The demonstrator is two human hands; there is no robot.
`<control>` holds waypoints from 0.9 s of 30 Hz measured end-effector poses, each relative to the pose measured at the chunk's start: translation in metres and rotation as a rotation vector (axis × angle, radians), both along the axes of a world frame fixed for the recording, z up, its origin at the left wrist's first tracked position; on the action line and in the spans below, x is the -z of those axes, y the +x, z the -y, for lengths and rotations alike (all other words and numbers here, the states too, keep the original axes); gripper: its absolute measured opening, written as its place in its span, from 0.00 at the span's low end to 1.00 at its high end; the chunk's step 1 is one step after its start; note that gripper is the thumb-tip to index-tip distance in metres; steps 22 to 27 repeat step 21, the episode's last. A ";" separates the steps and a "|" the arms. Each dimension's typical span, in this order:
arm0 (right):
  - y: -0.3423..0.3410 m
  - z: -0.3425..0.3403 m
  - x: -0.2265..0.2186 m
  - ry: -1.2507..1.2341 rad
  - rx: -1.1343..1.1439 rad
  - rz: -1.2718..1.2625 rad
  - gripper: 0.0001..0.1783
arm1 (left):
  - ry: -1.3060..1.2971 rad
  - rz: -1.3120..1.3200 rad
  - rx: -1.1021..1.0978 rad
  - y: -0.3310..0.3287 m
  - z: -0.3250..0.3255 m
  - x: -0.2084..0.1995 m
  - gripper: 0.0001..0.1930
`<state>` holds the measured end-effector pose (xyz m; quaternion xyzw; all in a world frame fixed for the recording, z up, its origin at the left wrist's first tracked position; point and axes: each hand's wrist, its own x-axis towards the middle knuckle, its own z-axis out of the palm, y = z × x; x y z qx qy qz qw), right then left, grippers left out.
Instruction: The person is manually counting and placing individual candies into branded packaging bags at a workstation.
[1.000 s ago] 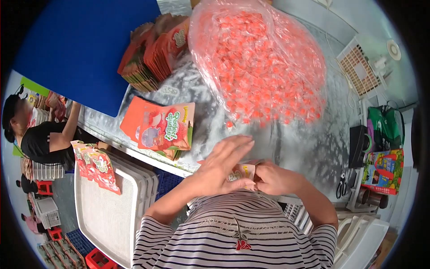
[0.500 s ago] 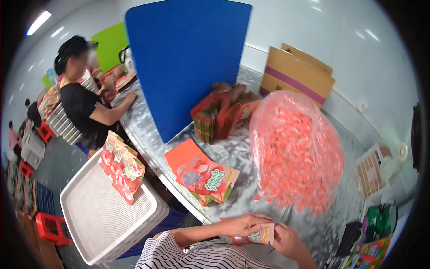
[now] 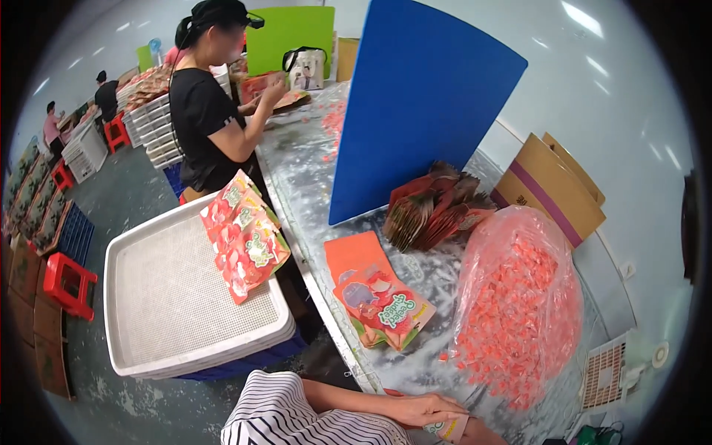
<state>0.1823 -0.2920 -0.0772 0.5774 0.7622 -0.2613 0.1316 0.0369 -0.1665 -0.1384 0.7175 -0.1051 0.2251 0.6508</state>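
At the lower edge my left hand point(image 3: 430, 406) is closed over the top of a red and pink printed pouch point(image 3: 449, 429), its fingers together. My right hand point(image 3: 480, 433) is at the pouch's right edge, largely cut off by the picture's edge; it grips that side. Ahead of my hands, a small pile of the same printed pouches point(image 3: 389, 308) lies flat on the grey table point(image 3: 415, 363). To their right sits a big clear pink-tinted bag point(image 3: 519, 311), full of small orange-red pieces. A few pieces lie loose beside it.
A blue divider board point(image 3: 423, 111) stands across the table, with a bundle of pouches point(image 3: 426, 208) before it. A cardboard box point(image 3: 549, 185) leans at the wall. Stacked white trays point(image 3: 163, 297) at left bear filled pouches point(image 3: 248, 241). A co-worker point(image 3: 211, 111) stands beyond.
The view has swung left and up, so the table shifts right and my hands sit lower, partly cut off. The co-worker's hands have risen off the table. Both my hands stay on the pouch.
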 end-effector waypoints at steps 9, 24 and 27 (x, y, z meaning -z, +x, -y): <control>0.014 -0.013 -0.062 0.080 0.113 0.026 0.18 | -0.331 -0.045 -0.118 -0.002 0.001 0.013 0.20; 0.034 -0.008 -0.040 -0.216 0.606 -0.833 0.17 | -0.063 -0.373 0.331 0.007 -0.028 0.024 0.29; 0.034 -0.008 -0.040 -0.216 0.606 -0.833 0.17 | -0.063 -0.373 0.331 0.007 -0.028 0.024 0.29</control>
